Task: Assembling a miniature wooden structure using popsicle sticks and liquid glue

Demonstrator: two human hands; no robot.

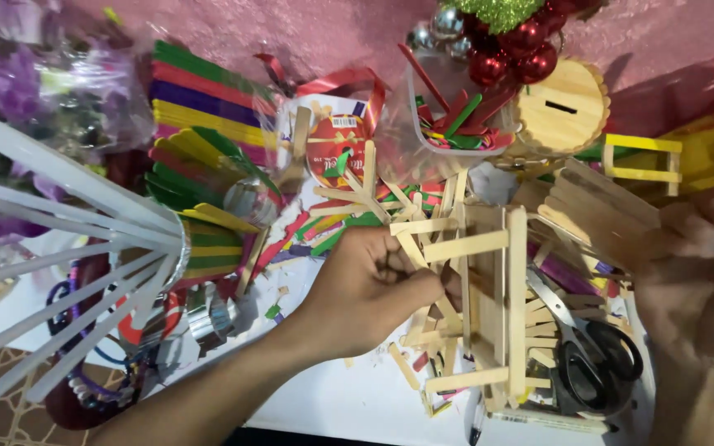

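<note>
— While the left hand (373, 281) sits at the middle of the table, what has it got hold of?

— Its fingers (411, 285) are curled in tight, pinched on the near edge of a frame of plain wooden craft sticks (489, 306). That frame lies flat on the white table (349, 400), just right of the knuckles, its long sticks running away from the person and its cross sticks glued over them.

— And the right hand?

— The right hand (696, 289) is a blur at the right edge, beside the frame. I cannot tell whether its fingers are open or closed, or whether they touch anything.

— What lies around the frame?

— Black-handled scissors (592, 351) lie just to its right, blades pointing up and left. Loose plain and coloured sticks are strewn behind it. Farther back stands a clear plastic tub (448, 124) with red and green sticks in it, and next to that a round wooden box with a slot (559, 111). On the left, bundles of coloured sticks (200, 107) lie stacked, and a fan of white glue sticks (68, 239) spreads out toward the near left corner.
</note>
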